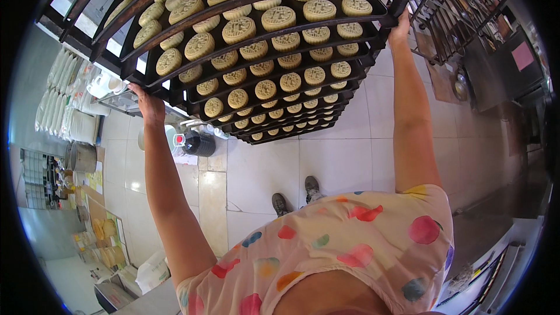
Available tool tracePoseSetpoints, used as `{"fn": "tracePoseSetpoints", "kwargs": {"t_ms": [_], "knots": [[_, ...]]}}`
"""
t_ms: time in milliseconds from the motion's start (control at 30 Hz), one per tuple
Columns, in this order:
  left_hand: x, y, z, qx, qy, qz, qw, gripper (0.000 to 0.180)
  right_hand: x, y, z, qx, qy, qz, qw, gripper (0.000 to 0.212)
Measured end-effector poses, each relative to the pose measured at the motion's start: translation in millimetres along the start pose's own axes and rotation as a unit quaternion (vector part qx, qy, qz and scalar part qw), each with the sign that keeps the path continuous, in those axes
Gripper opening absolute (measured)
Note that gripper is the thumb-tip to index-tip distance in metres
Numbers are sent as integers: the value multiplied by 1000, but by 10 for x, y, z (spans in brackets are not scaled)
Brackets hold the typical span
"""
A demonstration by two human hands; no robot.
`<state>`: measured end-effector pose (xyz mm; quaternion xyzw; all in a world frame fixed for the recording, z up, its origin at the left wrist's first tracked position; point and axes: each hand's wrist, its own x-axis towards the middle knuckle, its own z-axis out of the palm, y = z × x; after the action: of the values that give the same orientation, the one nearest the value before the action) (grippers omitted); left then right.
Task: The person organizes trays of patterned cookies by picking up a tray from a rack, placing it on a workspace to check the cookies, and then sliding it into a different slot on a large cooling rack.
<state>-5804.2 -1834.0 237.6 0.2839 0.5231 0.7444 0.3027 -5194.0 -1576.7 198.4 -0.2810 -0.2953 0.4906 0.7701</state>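
Observation:
A tall dark metal tray rack [399, 7] stands in front of me, stacked with black baking trays [373, 18]. Rows of round, pale, pattern-stamped mooncakes [278, 18] lie on the trays. My left hand [149, 105] grips the rack's left upright low on that side, its fingertips partly hidden by the frame. On the other side, my right hand [400, 30] is closed around the right upright, with most of its fingers behind the post. Both arms are stretched out toward the rack.
Left of the rack are stacked white sacks [57, 90], a large metal pot [83, 157] and a dark jug with a red cap [198, 143]. Another metal rack [449, 23] stands at the far right, near a dark cabinet [507, 73]. Light floor tiles [335, 160] lie below.

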Motion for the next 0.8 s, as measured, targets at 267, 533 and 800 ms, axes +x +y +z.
{"fn": "tracePoseSetpoints", "kwargs": {"t_ms": [267, 533, 800], "knots": [[-868, -768, -351, 177, 52, 126, 975, 47, -125, 161, -199, -9, -72, -56, 996, 48], [-1199, -1564, 277, -143, -49, -291, 945, 25, -1670, 875, -852, -128, -9, 198, 972, 30], [-801, -1651, 478, -256, -77, -253, 930, 28, -1466, 1206, -198, 126, -23, 377, 917, 19]]}}
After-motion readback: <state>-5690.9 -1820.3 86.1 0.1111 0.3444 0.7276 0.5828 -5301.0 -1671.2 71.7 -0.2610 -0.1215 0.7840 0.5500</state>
